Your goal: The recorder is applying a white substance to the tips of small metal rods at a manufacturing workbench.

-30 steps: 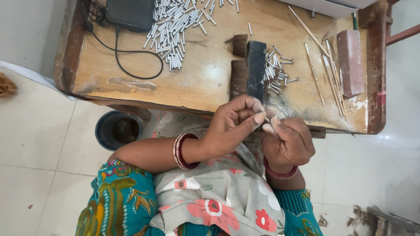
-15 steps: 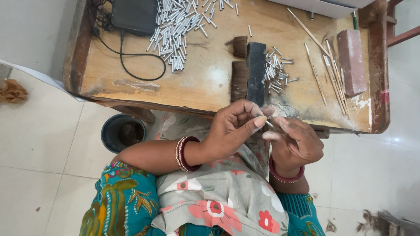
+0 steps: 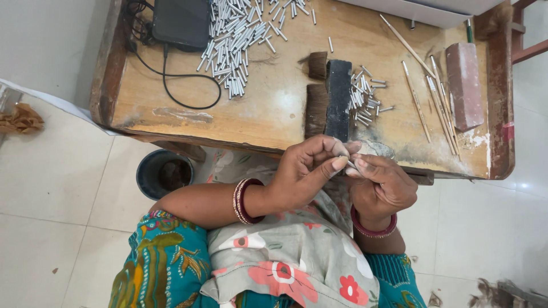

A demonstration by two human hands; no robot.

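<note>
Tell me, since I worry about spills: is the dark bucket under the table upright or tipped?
Upright: the bucket shows its round open mouth facing up, on the floor.

We pinched a small metal ferrule (image 3: 350,163) between left hand (image 3: 305,174) and right hand (image 3: 382,185), just below the wooden workbench (image 3: 274,108).

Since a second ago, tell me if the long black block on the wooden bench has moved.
No. The long black block lies where it did, between the dark bristle tufts and the small pile of metal tubes on the wooden bench.
</note>
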